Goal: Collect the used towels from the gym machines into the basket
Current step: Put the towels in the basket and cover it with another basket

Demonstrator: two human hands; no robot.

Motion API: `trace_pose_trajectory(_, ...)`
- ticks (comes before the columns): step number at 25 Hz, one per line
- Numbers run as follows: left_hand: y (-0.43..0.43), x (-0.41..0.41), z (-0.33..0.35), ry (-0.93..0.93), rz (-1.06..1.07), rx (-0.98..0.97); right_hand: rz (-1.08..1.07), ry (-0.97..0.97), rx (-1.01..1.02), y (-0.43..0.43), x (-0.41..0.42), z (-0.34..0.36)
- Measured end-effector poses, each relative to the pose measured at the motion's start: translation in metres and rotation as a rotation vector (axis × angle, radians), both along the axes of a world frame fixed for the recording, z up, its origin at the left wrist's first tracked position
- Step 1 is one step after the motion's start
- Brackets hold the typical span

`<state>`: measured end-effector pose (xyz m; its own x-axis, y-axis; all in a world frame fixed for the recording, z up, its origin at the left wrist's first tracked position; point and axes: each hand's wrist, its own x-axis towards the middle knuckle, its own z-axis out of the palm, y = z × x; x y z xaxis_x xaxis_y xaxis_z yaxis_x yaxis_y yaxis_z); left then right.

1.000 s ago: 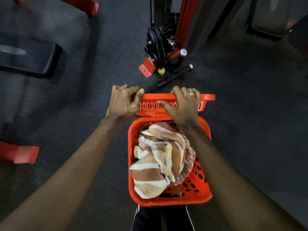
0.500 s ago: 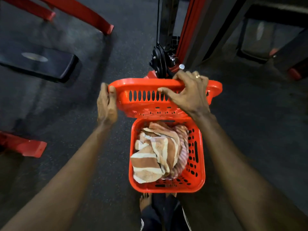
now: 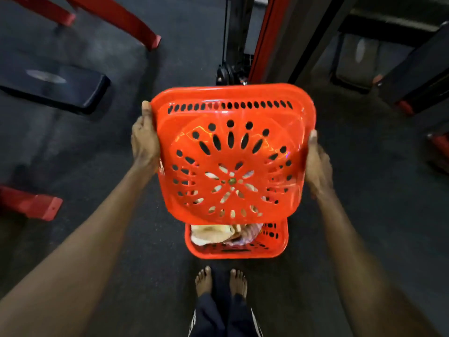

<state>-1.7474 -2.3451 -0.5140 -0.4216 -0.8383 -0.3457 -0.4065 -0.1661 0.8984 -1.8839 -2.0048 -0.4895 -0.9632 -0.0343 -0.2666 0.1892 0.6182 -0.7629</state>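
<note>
An orange perforated lid is held flat above the basket, gripped at its two opposite edges. The left hand is clamped on the lid's left edge, with the thumb laid along the rim near the far corner and the fingers hidden underneath. The right hand is closed on the right edge in the same way, its thumb resting on top of the rim. The lid's top face is pierced by a radial pattern of oval holes and by a row of slots along the far side. The orange basket is set on the dark rubber floor directly below the lid, and only its near part is left uncovered in the view. The striped brown and white towels are seen inside that near part, and pale patches of them are glimpsed through the lid's central holes. Two bare feet are planted just beside the basket's near wall. A black padded bench is seen to the far left, and a red and black machine frame is seen beyond the lid.
</note>
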Motion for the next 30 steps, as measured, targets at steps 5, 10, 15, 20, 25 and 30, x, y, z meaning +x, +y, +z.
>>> trace_pose_trajectory(5, 0.040, 0.034, -0.063, -0.061, 0.058, 0.274, -0.140, -0.224, -0.036, 0.033, 0.051, -0.083)
trace_pose_trajectory(10, 0.061, 0.049, -0.078, 0.008, -0.164, 0.399, -0.262, -0.305, -0.113, 0.053, 0.043, -0.116)
trace_pose_trajectory(15, 0.069, 0.034, -0.124, -0.077, -0.226, 0.490, -0.271, -0.316, 0.016, 0.066, 0.021, -0.182)
trace_pose_trajectory(20, 0.093, 0.019, -0.182, -0.152, -0.324, 0.446, -0.081, -0.453, 0.134, 0.048, 0.048, -0.205)
trace_pose_trajectory(25, 0.103, 0.019, -0.167, -0.530, -0.516, -0.158, 0.131, -0.409, 0.167, 0.053, 0.062, -0.195)
trace_pose_trajectory(30, 0.122, 0.024, -0.169, -0.618, -0.715, -0.098, 0.206, -0.366, 0.201, 0.028, 0.062, -0.189)
